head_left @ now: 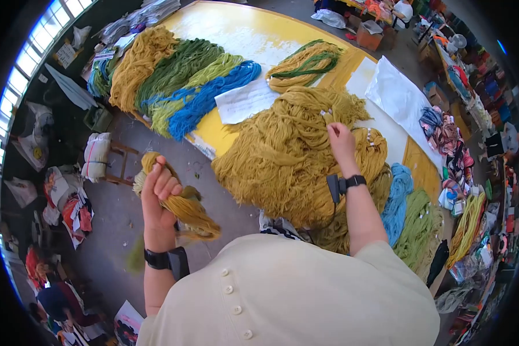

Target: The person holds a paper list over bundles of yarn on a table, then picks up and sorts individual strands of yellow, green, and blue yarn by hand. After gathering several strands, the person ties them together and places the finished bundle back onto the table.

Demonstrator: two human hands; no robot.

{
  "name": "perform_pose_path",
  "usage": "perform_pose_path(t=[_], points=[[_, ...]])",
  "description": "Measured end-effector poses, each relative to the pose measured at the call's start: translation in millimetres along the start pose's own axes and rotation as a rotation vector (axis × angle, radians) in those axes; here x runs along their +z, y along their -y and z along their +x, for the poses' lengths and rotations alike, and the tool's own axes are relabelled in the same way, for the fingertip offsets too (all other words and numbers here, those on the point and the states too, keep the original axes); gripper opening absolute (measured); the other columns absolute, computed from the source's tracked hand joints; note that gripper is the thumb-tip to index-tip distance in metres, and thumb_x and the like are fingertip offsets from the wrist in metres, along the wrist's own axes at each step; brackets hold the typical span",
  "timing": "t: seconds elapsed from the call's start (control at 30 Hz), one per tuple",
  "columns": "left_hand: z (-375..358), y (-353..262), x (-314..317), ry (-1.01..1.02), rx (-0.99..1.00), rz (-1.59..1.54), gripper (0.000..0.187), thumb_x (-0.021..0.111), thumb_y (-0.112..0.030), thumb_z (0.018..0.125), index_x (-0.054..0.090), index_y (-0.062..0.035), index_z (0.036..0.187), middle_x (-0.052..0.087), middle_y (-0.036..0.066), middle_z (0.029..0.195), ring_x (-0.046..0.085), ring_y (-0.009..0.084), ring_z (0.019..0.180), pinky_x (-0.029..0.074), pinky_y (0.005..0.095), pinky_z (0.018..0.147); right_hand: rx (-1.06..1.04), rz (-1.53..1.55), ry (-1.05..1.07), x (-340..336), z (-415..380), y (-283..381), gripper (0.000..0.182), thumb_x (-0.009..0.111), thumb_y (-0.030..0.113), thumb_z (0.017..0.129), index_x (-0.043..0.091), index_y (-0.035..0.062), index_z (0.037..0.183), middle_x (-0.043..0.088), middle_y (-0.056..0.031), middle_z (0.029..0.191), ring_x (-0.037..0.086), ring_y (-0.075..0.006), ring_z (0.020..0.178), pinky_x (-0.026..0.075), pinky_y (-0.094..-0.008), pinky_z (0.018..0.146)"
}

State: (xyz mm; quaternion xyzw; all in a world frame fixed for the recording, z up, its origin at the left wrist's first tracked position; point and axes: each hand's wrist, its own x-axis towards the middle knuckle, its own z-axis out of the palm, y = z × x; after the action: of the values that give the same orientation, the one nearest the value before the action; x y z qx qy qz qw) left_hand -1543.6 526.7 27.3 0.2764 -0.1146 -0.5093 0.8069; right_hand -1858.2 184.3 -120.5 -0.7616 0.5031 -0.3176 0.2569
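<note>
**One hank (195,216) held clear of the heap (265,155)**

The left hand (158,187) is closed round the mustard hank, raised over the floor (112,222) beside the table (213,23). The right hand (342,141) has its fingers at the heap's upper right, by a small white tag (324,113); whether they pinch yarn, I cannot tell. The step in hand appears to be picking through the heap; the next move, in my judgement, calls for a firm left hold and careful right fingers.

Count: one held hank; one heap, its hanks too merged to number. Outward: one paper sheet (245,102), one yellow-and-green hank (297,69), one deep-blue bundle (219,95), one light-blue bundle (400,193).
</note>
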Motion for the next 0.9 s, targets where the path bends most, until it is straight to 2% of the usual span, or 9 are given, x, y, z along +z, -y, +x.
perform_pose_path(t=[0.13,0.2,0.33,0.4,0.53,0.67,0.77,0.83,0.9], points=[[35,43,22,-0.082,-0.156,-0.001,0.016,0.043,-0.018,0.103,0.053,-0.0079,0.11,0.036,-0.009,0.061,0.038,0.0033,0.053,0.041,0.0238,0.058,-0.149,-0.116,-0.174,27,61,-32,0.02,0.065,0.021,0.086,0.067,0.0057,0.097,0.062,-0.0125,0.1,0.059,-0.0325,0.098,0.047,-0.0417,0.083],[54,62,26,-0.078,-0.184,0.03,0.015,0.045,-0.02,0.102,0.054,-0.0082,0.107,0.036,-0.008,0.062,0.04,0.0044,0.056,0.042,0.0251,0.06,-0.035,-0.475,0.055,25,78,-41,0.023,0.066,0.021,0.083,0.066,0.0064,0.101,0.062,-0.0122,0.103,0.058,-0.0328,0.098,0.047,-0.0421,0.084],[97,98,39,-0.064,-0.421,0.174,0.013,0.055,-0.017,0.097,0.057,-0.0085,0.106,0.038,-0.007,0.066,0.042,0.0063,0.059,0.045,0.0265,0.065,-0.098,-0.076,-0.048,2,80,12,0.018,0.066,0.02,0.082,0.063,0.0067,0.095,0.062,-0.0137,0.089,0.058,-0.0346,0.082,0.049,-0.044,0.076],[121,125,52,-0.07,-0.478,0.327,0.019,0.061,-0.018,0.094,0.061,-0.007,0.11,0.047,-0.006,0.073,0.047,0.0058,0.065,0.045,0.0255,0.066,-0.093,0.023,0.085,-14,51,68,0.016,0.064,0.018,0.082,0.06,0.0063,0.092,0.062,-0.0147,0.085,0.059,-0.0351,0.081,0.049,-0.0452,0.073],[150,186,56,-0.139,-0.492,0.657,0.029,0.067,-0.025,0.091,0.065,-0.0052,0.113,0.063,0.0,0.096,0.058,0.0084,0.084,0.048,0.0254,0.073,-0.441,0.181,0.329,14,-14,96,0.019,0.069,0.019,0.083,0.061,0.004,0.091,0.063,-0.0129,0.086,0.062,-0.0292,0.082,0.05,-0.0389,0.071],[157,187,40,0.042,-0.428,0.61,0.022,0.062,-0.023,0.096,0.064,-0.0051,0.108,0.064,0.002,0.1,0.06,0.014,0.096,0.048,0.0307,0.085,-0.013,0.37,0.374,-10,8,57,0.018,0.069,0.02,0.087,0.067,0.0028,0.09,0.065,-0.0107,0.088,0.063,-0.0241,0.081,0.05,-0.0341,0.075],[146,151,48,0.159,-0.418,0.512,0.021,0.055,-0.023,0.1,0.064,-0.0043,0.097,0.064,0.004,0.096,0.059,0.0188,0.108,0.045,0.0329,0.091,-0.048,0.147,-0.036,-8,60,-16,0.015,0.067,0.017,0.087,0.068,0.0031,0.091,0.065,-0.0108,0.089,0.063,-0.0273,0.087,0.05,-0.0355,0.079],[137,136,48,0.124,-0.415,0.498,0.022,0.052,-0.025,0.101,0.06,-0.0054,0.094,0.061,0.003,0.091,0.058,0.0198,0.106,0.044,0.0343,0.092,-0.322,-0.108,-0.191,2,94,-55,0.019,0.066,0.019,0.087,0.067,0.0037,0.099,0.066,-0.0121,0.092,0.063,-0.0305,0.091,0.05,-0.0388,0.081],[127,132,43,0.086,-0.409,0.49,0.023,0.049,-0.026,0.102,0.056,-0.0065,0.092,0.057,0.002,0.085,0.057,0.0208,0.105,0.043,0.0356,0.092,-0.277,-0.16,-0.024,12,111,-95,0.023,0.066,0.02,0.087,0.066,0.0046,0.104,0.066,-0.0126,0.093,0.062,-0.0314,0.092,0.049,-0.0403,0.082]])
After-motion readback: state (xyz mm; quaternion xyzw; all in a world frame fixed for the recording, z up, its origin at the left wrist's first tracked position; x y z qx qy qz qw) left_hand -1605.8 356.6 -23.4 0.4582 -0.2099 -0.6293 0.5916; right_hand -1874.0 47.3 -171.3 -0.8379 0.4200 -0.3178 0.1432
